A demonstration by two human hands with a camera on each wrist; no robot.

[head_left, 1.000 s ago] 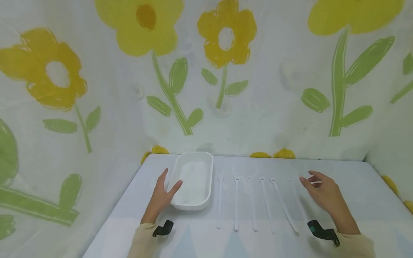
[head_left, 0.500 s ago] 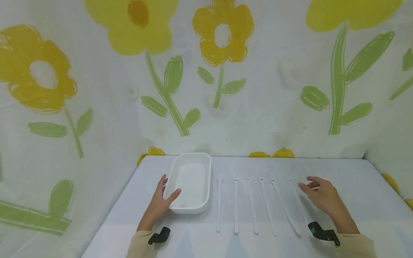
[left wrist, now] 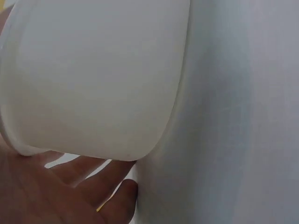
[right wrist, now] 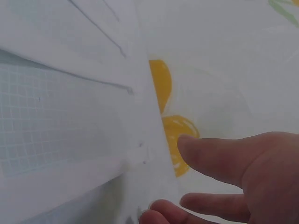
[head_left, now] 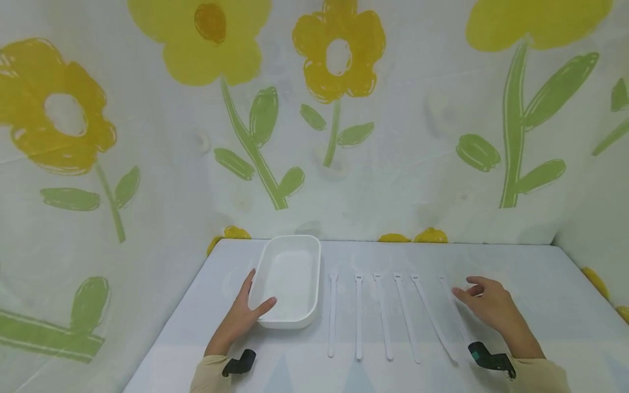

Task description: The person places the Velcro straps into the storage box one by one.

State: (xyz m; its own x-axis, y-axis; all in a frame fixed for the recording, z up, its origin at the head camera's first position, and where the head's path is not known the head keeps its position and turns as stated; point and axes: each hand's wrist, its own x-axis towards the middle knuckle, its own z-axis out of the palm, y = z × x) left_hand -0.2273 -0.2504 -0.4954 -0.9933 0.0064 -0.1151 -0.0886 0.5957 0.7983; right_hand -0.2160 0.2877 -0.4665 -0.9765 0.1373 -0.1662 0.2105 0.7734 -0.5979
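Note:
A white rectangular tray (head_left: 294,273) with rounded corners stands at the left of the table. My left hand (head_left: 241,316) grips its near left side, the thumb over the rim. In the left wrist view the fingers (left wrist: 107,179) lie along the outside of the tray's wall (left wrist: 98,93). Several flat white strips (head_left: 359,322) with small slotted heads, resembling cable ties, lie in a row right of the tray. My right hand (head_left: 491,308) hovers beside the rightmost strip (head_left: 453,305), fingers loosely bent and holding nothing. In the right wrist view thumb and fingertips are apart.
The pale table (head_left: 521,262) ends at a white cloth wall (head_left: 403,180) printed with yellow flowers and green leaves. Similar cloth hangs at the left and right. A dark wrist camera (head_left: 239,363) sits on the left sleeve, another (head_left: 491,360) on the right.
My left hand has come nearer along the tray's left side and closed on its rim. The right hand has dropped slightly toward the rightmost strip. The view has shifted a little.

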